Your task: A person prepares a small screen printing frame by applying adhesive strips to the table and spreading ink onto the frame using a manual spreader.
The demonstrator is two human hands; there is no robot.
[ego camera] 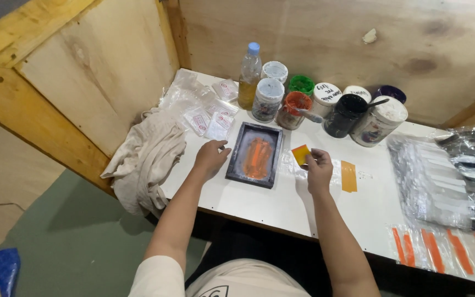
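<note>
The left hand point(211, 157) rests open beside the inked frame point(255, 154), steadying it. At three o'clock, the right hand point(318, 168) pinches a small orange-yellow card point(300, 154); inking seems underway, needing a level stroke.

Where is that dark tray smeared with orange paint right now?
In the head view, the dark tray lies flat on the white table, between the left hand and the right hand, just in front of the paint jars.

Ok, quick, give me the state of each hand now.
Left hand: open, resting beside the dark frame.
Right hand: pinching a small yellow-orange card.
</note>
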